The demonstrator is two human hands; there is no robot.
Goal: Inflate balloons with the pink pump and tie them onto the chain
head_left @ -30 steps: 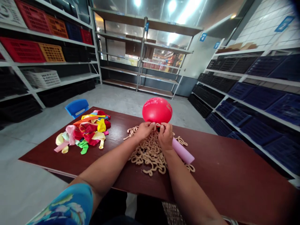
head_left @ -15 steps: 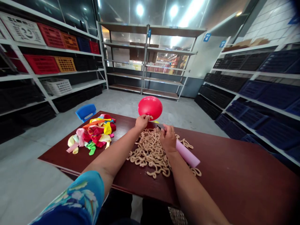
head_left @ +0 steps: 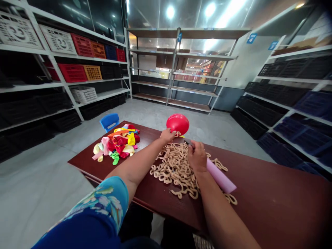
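Observation:
My left hand (head_left: 168,136) is closed, with a tan curled piece (head_left: 177,134) pinched at its fingertips. Just beyond those fingers is an inflated red balloon (head_left: 177,123) with pale lettering; whether they touch, I cannot tell. My right hand (head_left: 197,156) is closed around a small dark, flat-tipped tool (head_left: 188,142), most of it hidden by the fingers. Below both hands spreads a heap of tan curled pieces (head_left: 176,166), some ring-shaped. A pink-purple cylinder (head_left: 221,175) lies beside my right wrist, partly over the heap's edge.
Deflated balloons of many colours (head_left: 119,143) lie piled on the left of the dark red table (head_left: 269,193). A blue chair (head_left: 109,121) stands behind its far left corner. Shelves with crates (head_left: 71,72) line the left side, dark bins (head_left: 282,103) the right; a rack (head_left: 171,79) stands behind.
My view has swung left, so the scene sits further right. More of the tan curled piece shows at my left fingertips. The red balloon looks smaller. My right hand keeps its hold on the dark tool.

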